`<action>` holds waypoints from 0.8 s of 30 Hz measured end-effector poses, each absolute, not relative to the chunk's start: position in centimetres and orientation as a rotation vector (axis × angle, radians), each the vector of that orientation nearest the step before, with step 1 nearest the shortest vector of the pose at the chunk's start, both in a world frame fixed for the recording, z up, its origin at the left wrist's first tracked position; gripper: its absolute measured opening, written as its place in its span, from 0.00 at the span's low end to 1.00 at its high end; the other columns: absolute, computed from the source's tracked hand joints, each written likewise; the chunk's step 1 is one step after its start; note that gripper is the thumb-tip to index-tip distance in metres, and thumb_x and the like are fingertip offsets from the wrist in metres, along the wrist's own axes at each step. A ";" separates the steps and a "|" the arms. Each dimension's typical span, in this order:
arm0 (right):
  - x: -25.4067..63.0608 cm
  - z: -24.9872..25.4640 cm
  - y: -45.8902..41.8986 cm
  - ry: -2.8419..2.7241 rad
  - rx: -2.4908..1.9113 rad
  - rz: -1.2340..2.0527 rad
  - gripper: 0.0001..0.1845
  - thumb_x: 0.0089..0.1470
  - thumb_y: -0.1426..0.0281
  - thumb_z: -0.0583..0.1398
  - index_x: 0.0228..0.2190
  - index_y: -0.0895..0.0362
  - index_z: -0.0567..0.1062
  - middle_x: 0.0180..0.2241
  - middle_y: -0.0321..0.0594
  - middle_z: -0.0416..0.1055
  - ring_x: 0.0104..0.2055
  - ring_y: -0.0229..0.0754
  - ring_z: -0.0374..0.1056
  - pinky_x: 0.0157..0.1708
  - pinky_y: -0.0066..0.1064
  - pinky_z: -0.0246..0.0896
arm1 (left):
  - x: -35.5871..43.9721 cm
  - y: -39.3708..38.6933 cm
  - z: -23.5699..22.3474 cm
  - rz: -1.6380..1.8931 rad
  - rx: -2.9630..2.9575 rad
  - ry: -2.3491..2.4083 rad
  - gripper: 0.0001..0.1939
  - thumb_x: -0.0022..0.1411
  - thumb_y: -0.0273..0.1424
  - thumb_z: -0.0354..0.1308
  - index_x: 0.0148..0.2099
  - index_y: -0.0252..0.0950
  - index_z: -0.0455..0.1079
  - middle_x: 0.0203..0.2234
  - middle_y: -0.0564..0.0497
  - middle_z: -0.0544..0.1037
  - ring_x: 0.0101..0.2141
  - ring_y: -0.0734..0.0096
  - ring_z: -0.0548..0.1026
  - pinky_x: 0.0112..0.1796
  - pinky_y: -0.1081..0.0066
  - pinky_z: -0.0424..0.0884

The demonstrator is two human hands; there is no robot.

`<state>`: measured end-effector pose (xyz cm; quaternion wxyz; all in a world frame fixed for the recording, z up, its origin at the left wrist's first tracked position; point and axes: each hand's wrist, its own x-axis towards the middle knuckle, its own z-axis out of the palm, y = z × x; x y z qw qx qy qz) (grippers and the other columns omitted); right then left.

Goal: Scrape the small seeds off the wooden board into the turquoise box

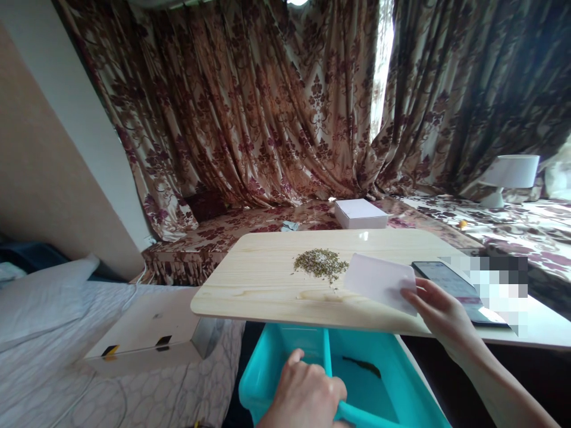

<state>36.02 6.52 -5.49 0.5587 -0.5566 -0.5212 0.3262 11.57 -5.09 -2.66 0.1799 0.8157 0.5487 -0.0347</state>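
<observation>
Your right grip (439, 306) pinches the white card (379, 282) at one end, leaving its far edge free beside the green flakes (317, 263) on the bench (250, 267). Below the bench, your left grip (307, 389) closes over the teal bin's rim (370, 414), likely steadying it.

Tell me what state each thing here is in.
Pale card: upheld, pinched by the right hand
Greenish bits: loosely heaped on the tabletop
Teal bin: open, gripped by the left hand
Tablet: lying flat, screen up
White box: closed
Curtains: drawn, narrow gap
Lamp: upright, cannot tell if lit
</observation>
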 end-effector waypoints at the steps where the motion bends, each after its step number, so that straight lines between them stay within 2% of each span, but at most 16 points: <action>1: 35.9 -5.5 6.5 -1.237 -1.305 0.779 0.17 0.34 0.58 0.65 0.29 0.54 0.75 0.28 0.42 0.78 0.31 0.49 0.73 0.28 0.33 0.66 | 12.0 -4.9 -2.6 -0.118 2.333 1.532 0.12 0.53 0.37 0.61 0.39 0.39 0.74 0.34 0.46 0.76 0.40 0.58 0.72 0.52 0.58 0.53; 6: 35.4 -5.4 6.4 -1.247 -1.251 0.793 0.20 0.32 0.57 0.66 0.28 0.55 0.74 0.26 0.43 0.77 0.31 0.49 0.73 0.29 0.32 0.66 | 14.3 -4.1 -2.4 -0.314 2.457 1.428 0.13 0.54 0.39 0.59 0.39 0.38 0.74 0.30 0.46 0.77 0.36 0.58 0.74 0.51 0.55 0.52; 9: 35.0 -5.2 6.5 -1.261 -1.264 0.806 0.20 0.31 0.56 0.66 0.27 0.55 0.73 0.25 0.42 0.77 0.31 0.49 0.73 0.29 0.32 0.67 | 15.2 -4.0 -2.0 -0.384 2.468 1.392 0.14 0.56 0.39 0.57 0.40 0.37 0.74 0.31 0.44 0.77 0.37 0.58 0.73 0.52 0.56 0.51; 13: 34.1 -5.2 6.6 -1.281 -1.237 0.866 0.20 0.29 0.55 0.66 0.25 0.54 0.72 0.24 0.41 0.77 0.29 0.48 0.72 0.26 0.31 0.66 | 15.4 -4.0 -1.5 -0.418 2.454 1.385 0.13 0.57 0.38 0.57 0.41 0.36 0.73 0.31 0.43 0.77 0.38 0.59 0.73 0.53 0.56 0.50; 19: 32.6 -5.7 6.2 -1.370 -1.214 0.902 0.20 0.34 0.53 0.64 0.27 0.54 0.70 0.27 0.42 0.77 0.29 0.46 0.72 0.25 0.30 0.65 | 15.0 -4.3 -1.4 -0.350 2.472 1.396 0.15 0.57 0.39 0.57 0.43 0.36 0.73 0.33 0.42 0.77 0.40 0.58 0.73 0.53 0.57 0.50; 24: 32.1 -5.4 6.0 -1.440 -1.202 0.923 0.23 0.33 0.50 0.63 0.27 0.54 0.70 0.26 0.43 0.77 0.27 0.45 0.71 0.23 0.30 0.65 | 15.1 -4.3 -1.4 -0.390 2.439 1.381 0.13 0.58 0.36 0.56 0.44 0.36 0.73 0.34 0.43 0.77 0.40 0.59 0.72 0.54 0.57 0.48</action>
